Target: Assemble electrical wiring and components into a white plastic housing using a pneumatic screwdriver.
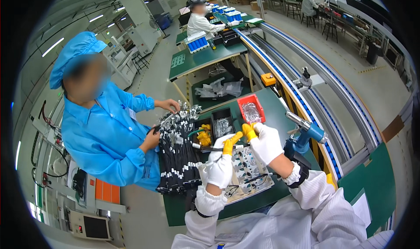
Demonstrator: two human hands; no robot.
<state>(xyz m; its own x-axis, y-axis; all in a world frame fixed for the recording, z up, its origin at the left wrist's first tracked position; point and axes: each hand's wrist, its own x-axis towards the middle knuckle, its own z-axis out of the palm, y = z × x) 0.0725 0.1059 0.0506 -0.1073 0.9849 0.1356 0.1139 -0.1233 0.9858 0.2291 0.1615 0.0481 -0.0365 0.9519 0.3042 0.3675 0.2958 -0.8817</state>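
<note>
Left hand (218, 168), white glove with yellow fingertips, closed on a black cable (205, 147) between thumb and fingers; the cable sticks out leftward, above the green workbench (180, 214), in front of the small-parts bins; right hand (266, 145), gloved alike, fingertips drawn together just beside the near edge of the red bin (263, 112); cannot tell whether anything is pinched there.

Red bin holds thin silvery pieces (250, 110); black bin to its left holds more silvery pieces (223, 126); yellow parts (204, 138) lie left of those; pale fixture board (249, 172) bearing small dark parts lies below the hands, partly hidden by the left glove; blue-and-silver pistol-grip tool (306, 133) stands to the right of the right hand, near the conveyor (302, 101).

Left side of bench: thick bundle of black cables (177, 159) with white tags; co-worker in blue cap and smock (103, 137) has both bare hands at its upper part; another person in white (201, 25) sits at a farther bench.
</note>
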